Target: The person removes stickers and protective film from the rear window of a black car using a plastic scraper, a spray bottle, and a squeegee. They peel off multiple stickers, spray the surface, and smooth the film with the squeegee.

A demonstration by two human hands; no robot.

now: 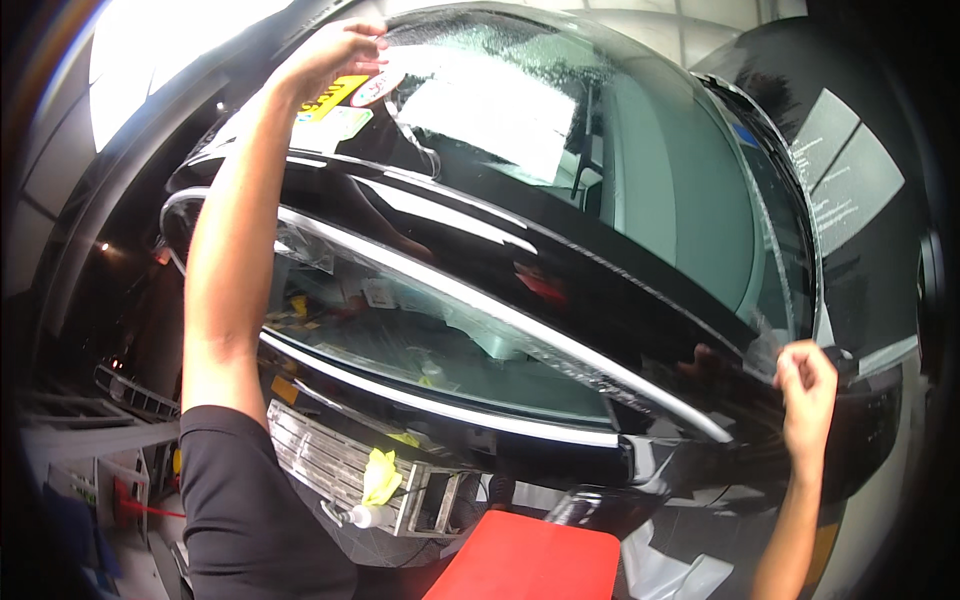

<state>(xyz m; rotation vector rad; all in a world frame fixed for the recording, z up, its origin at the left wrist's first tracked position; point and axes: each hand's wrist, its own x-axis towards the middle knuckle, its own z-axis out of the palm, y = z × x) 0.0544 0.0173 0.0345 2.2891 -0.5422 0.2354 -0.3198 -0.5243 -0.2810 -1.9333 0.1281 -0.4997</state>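
A wet, glossy windshield (670,180) of a black car spreads across the upper middle, with droplets along its far edge. Over the glass lies a clear film (764,343), most of its outline hard to make out. My left hand (335,58) is stretched far forward over the glass's far-left corner, fingers pinched on what looks like the film's edge. At the near-right corner my right hand (808,375) pinches a see-through end of it between thumb and fingers. Colored stickers (335,105) show beside the left wrist.
Below the windshield run the black roof pillar and a side window (450,345) with bright trim. A side mirror (605,505) juts out near a red panel (535,560). A worn step bench (315,450) holds a yellow cloth (381,478); a spray bottle (360,516) is beside it.
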